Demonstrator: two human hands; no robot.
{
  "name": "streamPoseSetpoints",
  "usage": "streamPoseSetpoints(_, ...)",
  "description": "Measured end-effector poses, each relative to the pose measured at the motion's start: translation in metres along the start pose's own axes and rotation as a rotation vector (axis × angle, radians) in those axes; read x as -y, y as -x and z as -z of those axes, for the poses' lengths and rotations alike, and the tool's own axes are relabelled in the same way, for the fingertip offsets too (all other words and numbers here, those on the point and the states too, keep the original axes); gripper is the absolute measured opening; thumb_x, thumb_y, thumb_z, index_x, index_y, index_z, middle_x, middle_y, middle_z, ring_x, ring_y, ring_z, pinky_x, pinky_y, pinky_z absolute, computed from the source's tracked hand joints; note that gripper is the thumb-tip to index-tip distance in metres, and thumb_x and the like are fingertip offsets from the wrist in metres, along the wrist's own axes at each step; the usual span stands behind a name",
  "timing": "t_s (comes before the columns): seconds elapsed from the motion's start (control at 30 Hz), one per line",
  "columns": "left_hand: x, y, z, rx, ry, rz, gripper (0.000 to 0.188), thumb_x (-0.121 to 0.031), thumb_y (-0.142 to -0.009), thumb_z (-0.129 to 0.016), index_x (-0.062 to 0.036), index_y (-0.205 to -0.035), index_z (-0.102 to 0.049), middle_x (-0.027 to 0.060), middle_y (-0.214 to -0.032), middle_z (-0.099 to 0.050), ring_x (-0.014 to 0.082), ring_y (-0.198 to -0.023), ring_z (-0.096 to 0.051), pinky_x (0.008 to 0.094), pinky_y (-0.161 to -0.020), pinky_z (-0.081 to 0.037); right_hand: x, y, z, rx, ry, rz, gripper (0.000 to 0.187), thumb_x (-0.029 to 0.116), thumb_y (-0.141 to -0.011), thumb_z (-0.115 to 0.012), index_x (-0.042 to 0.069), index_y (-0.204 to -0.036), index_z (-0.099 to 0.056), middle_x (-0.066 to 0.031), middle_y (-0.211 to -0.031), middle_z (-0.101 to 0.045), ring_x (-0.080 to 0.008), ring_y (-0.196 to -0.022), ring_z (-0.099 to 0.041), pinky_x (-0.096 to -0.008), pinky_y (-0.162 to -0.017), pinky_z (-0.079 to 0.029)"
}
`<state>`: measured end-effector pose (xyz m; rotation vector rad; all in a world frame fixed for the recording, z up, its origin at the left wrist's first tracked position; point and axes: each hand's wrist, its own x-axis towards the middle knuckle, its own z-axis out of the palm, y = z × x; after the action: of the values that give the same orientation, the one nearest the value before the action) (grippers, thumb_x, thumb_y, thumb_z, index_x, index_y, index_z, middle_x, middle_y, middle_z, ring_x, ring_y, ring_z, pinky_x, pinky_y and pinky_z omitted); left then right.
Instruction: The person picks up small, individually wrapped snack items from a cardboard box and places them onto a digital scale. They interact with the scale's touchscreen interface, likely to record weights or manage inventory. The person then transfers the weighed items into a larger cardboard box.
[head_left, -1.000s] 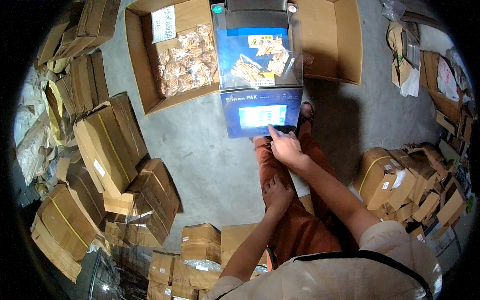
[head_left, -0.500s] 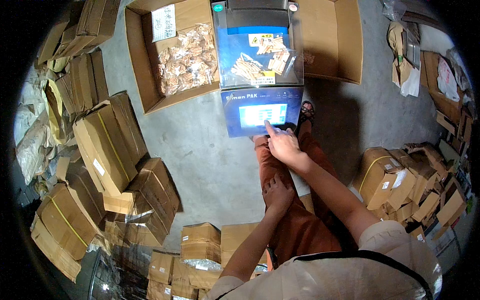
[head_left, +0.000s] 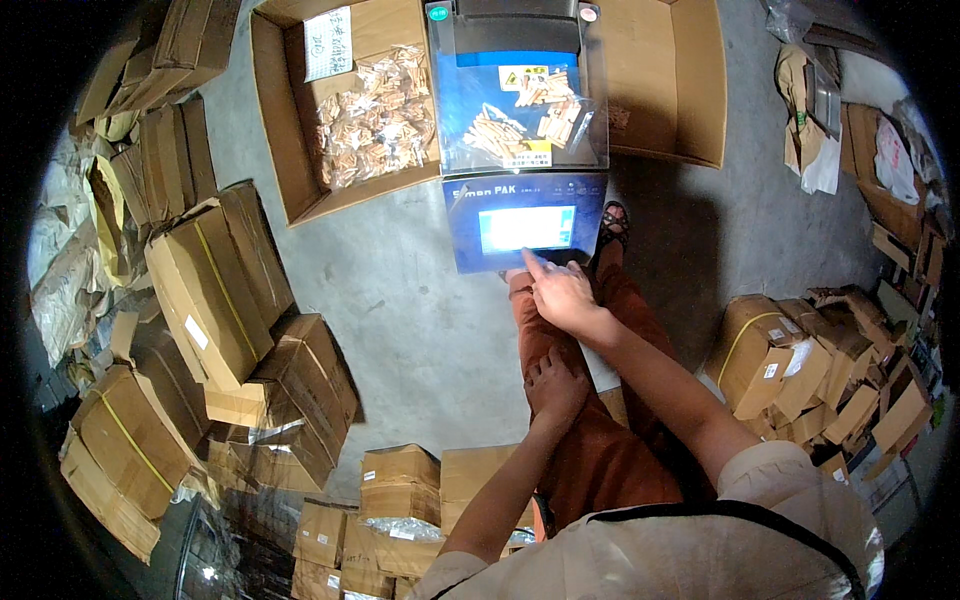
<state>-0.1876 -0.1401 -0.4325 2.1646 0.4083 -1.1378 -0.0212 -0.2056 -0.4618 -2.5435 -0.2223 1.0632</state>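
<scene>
A blue machine (head_left: 466,240) with a lit touch screen (head_left: 525,228) on its front panel stands ahead of me. My right hand (head_left: 563,298) is at the lower edge of that screen, its index finger stretched out and the other fingers partly bent, holding nothing. Whether the fingertip touches the glass I cannot tell. My left hand (head_left: 556,388) lies flat on my leg, fingers spread. On the machine's clear cover are clear bags (head_left: 493,133) of wooden pieces that look like dowels.
Left of the machine, an open carton (head_left: 270,110) holds many similar small bags (head_left: 375,120). Another open carton (head_left: 685,90) stands to its right. Stacked cardboard boxes (head_left: 215,300) line the left; more boxes (head_left: 755,350) are at the right and others (head_left: 400,480) near my left side.
My right index finger has drawn back slightly, down and left, from the screen's middle to its lower edge. The screen's display has changed, looking whiter. My left hand stays put.
</scene>
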Motion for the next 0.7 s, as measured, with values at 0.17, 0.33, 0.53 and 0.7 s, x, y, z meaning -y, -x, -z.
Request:
streamPoseSetpoints(0.17,-0.028,0.004,0.024,0.057,-0.082,0.081,0.06,-0.033,-0.085,-0.057,-0.0002,-0.134,-0.048,0.0217,-0.128,-0.056,0.0401,-0.122,-0.05,0.0501,-0.105,-0.039,0.001,-0.004,0.005,0.179,-0.031,-0.071,0.07,0.017,-0.09,-0.05,0.012,-0.154,-0.022,-0.0233,-0.123,-0.059,-0.0392,-0.11,-0.062,-0.0562,-0.111,-0.03)
streamPoseSetpoints(0.33,0.003,-0.001,-0.003,-0.078,-0.009,-0.05,0.06,-0.033,-0.085,-0.057,0.0001,-0.134,-0.048,0.0222,-0.128,-0.056,0.0405,-0.123,-0.05,0.0503,-0.105,-0.039,0.01,-0.008,0.003,0.182,-0.046,-0.046,0.073,0.016,-0.088,-0.052,0.014,-0.155,-0.021,-0.0239,-0.123,-0.059,-0.0392,-0.108,-0.063,-0.0567,-0.111,-0.031)
streamPoseSetpoints(0.53,0.009,-0.002,-0.012,-0.068,0.004,-0.076,0.06,-0.032,-0.084,-0.058,0.0007,-0.133,-0.048,0.0224,-0.128,-0.056,0.0406,-0.123,-0.05,0.0503,-0.105,-0.039,0.007,-0.006,-0.006,0.038,0.008,0.003,0.067,0.011,-0.088,-0.052,0.011,-0.151,-0.029,-0.0216,-0.106,-0.066,-0.0392,-0.092,-0.065,-0.0526,-0.097,-0.042)
streamPoseSetpoints(0.7,0.005,-0.003,-0.007,-0.075,0.013,-0.065,0.06,-0.032,-0.085,-0.057,0.0008,-0.133,-0.048,0.0225,-0.128,-0.056,0.0402,-0.122,-0.051,0.0495,-0.105,-0.039,0.003,-0.002,-0.005,0.017,0.014,-0.006,0.068,0.011,-0.088,-0.052,0.011,-0.151,-0.029,-0.0213,-0.106,-0.066,-0.0388,-0.093,-0.064,-0.0525,-0.097,-0.042)
